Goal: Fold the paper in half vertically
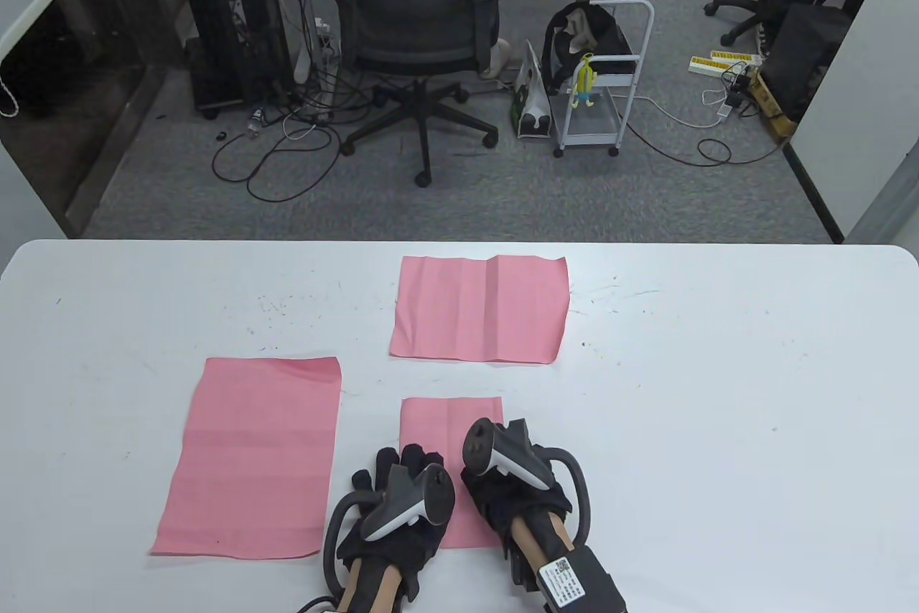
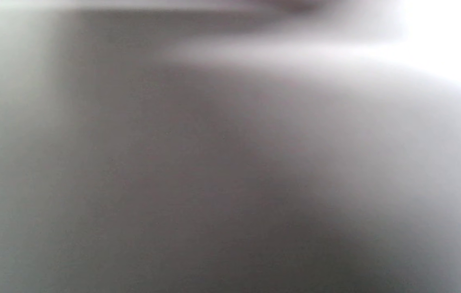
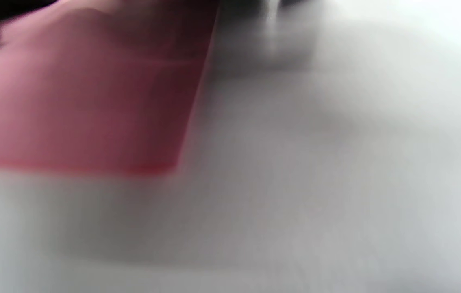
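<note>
- Folded paper [image 1: 449,426] lies at the near edge of the desk [image 1: 718,369], about mid-width, already narrow and tall, so I judge the fold made and the crease being pressed.
- My left hand [image 1: 398,498] lies flat on the paper's left part, fingers straight, nothing grasped.
- My right hand [image 1: 513,480] rests on the paper's right part; tracker hides the fingers, so I cannot tell whether they are released or clenched.
- To do it well: keep one hand pinning the sheet, run the other along the folded side end to end, check that the edges match.
- Table view alone shows both hands, plus an unfolded sheet [image 1: 251,455] near the left and a creased sheet [image 1: 481,308] further back.
- Right wrist view adds a blurred close look at the paper's corner [image 3: 165,167] lying flat on the desk; left wrist view is grey blur only.
</note>
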### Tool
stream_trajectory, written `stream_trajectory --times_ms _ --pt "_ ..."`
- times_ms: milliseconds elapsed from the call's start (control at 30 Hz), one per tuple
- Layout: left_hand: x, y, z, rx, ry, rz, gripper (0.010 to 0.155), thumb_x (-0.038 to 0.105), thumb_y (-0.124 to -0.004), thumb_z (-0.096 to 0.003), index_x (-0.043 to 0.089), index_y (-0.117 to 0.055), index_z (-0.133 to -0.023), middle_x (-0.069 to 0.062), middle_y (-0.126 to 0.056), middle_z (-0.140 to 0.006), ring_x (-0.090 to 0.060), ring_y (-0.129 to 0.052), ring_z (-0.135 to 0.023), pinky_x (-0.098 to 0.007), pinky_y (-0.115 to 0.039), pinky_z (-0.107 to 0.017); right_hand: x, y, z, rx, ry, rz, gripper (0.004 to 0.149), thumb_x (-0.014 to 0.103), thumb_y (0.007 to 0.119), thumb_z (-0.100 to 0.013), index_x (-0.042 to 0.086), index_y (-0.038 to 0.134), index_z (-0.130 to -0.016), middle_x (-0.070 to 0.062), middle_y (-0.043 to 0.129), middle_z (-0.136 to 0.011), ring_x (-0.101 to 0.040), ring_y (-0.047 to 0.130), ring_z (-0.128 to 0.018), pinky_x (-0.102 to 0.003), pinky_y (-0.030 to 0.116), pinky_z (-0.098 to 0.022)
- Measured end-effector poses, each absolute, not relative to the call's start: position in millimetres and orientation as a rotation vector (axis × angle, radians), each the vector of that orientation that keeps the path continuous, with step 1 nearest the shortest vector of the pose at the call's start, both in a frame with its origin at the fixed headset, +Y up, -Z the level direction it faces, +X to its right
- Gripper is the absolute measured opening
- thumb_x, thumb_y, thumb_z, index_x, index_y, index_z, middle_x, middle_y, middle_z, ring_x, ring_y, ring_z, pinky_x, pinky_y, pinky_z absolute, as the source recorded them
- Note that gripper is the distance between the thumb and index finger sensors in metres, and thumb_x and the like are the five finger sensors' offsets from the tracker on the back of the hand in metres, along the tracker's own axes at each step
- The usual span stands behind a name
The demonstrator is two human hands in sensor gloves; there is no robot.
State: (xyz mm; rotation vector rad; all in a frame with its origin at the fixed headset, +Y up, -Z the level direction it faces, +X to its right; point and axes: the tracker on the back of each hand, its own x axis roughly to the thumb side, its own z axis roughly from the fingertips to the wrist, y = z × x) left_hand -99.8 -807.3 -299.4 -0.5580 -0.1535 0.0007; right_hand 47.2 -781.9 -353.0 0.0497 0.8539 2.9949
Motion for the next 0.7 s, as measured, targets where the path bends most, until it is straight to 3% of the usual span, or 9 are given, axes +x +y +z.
stream_trajectory --times_ms 167,400,700 --pt "-98.9 -807.5 -299.5 -0.559 -0.154 0.004 0.074 0.055 -0.036 -0.0594 0.026 -0.002 -0.118 -0.008 0.002 -0.125 -0.047 -0.003 -0.114 -0.074 -0.018 -0.079 47.9 -783.1 -375.4 -0.029 0.880 2.929 0.065 0.055 0.058 -0.047 0.034 0.038 -0.105 0.004 0.032 -0.115 -0.027 0.037 -0.109 -0.056 0.044 -0.078" --pt "-98.4 -807.3 -299.7 -0.561 -0.153 0.003 0.074 0.055 -0.037 -0.0594 0.026 -0.002 -0.118 -0.009 0.002 -0.125 -0.047 -0.003 -0.114 -0.074 -0.018 -0.079 49.7 -784.0 -374.8 0.003 0.881 2.950 0.066 0.055 0.058 -0.047 0.033 0.035 -0.105 0.002 0.030 -0.116 -0.027 0.036 -0.109 -0.056 0.043 -0.078" --pt "-98.4 -807.4 -299.4 -0.555 -0.154 0.000 0.074 0.055 -0.036 -0.0593 0.026 -0.002 -0.118 -0.008 0.002 -0.125 -0.047 -0.003 -0.114 -0.074 -0.019 -0.079 52.5 -760.1 -346.6 0.227 0.767 3.003 0.061 0.053 0.059 -0.047 0.029 0.054 -0.102 -0.003 0.055 -0.111 -0.032 0.063 -0.101 -0.055 0.056 -0.073"
